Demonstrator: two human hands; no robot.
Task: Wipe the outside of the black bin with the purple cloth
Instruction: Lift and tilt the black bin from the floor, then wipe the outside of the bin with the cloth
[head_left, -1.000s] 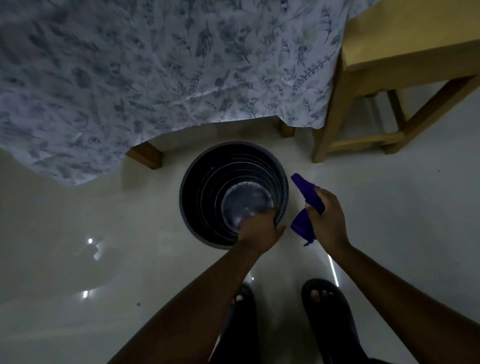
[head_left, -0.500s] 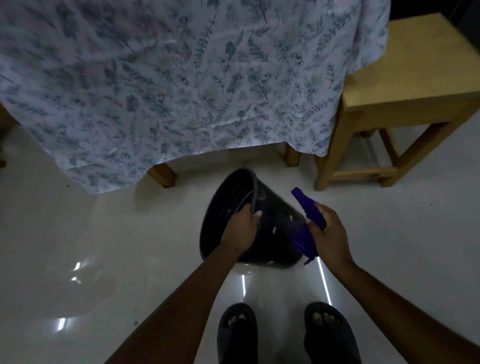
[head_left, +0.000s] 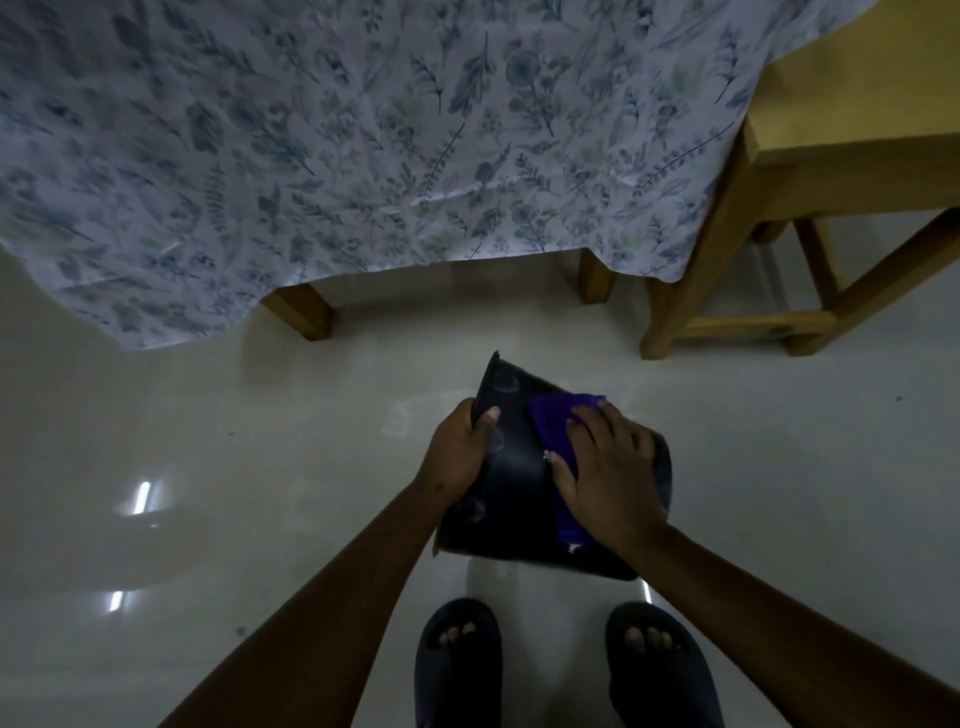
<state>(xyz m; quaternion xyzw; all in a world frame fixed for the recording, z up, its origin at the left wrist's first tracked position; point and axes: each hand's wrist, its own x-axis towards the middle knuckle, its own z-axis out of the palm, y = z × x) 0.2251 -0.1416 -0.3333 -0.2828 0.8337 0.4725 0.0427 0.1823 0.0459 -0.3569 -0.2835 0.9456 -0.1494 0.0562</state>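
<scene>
Pressing purple cloth (head_left: 553, 431) flat, right hand (head_left: 608, 467)

- Floor (head_left: 208, 467): pale, glossy tiles; bright strip-light reflections at lower left.
- Table: covered by a white cloth (head_left: 337, 130) with blue leaf print; two wooden legs (head_left: 301, 312) visible below the hem.
- Wooden stool (head_left: 831, 156): at right, just beside the table.
- Lighting: dim.

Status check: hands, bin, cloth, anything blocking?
Left hand grips black bin rim, bin tipped. Right hand presses purple cloth on outer wall. Nothing in the way.
</scene>
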